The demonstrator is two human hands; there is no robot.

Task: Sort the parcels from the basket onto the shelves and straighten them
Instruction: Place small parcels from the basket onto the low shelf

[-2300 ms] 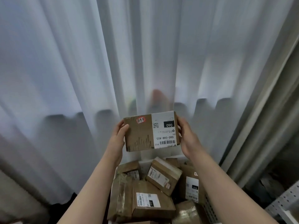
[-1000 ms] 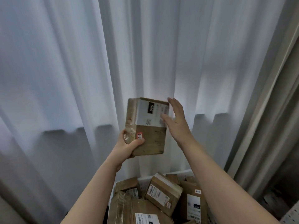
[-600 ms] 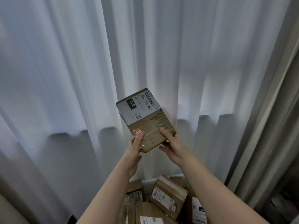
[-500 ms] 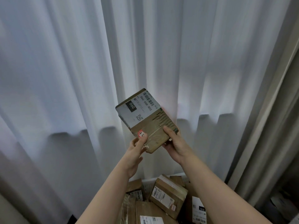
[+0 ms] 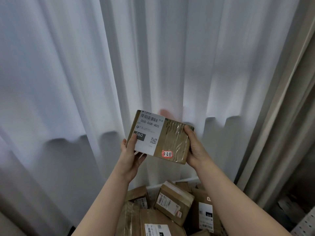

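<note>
White curtain (image 5: 68,65) fills the background. Grip: left hand (image 5: 131,155) holds the parcel (image 5: 160,137) by its left short end, thumb on the white label. The right hand (image 5: 196,149) clasps the right short end, thumb on the taped face. The parcel sits mid-frame, label readable, long axis left to right and dipping slightly right. Lower centre: basket (image 5: 170,183) with more parcels (image 5: 173,201). A shelf corner (image 5: 305,225) shows at lower right, so the right hand is nearer; likely carry is rightward.
</note>
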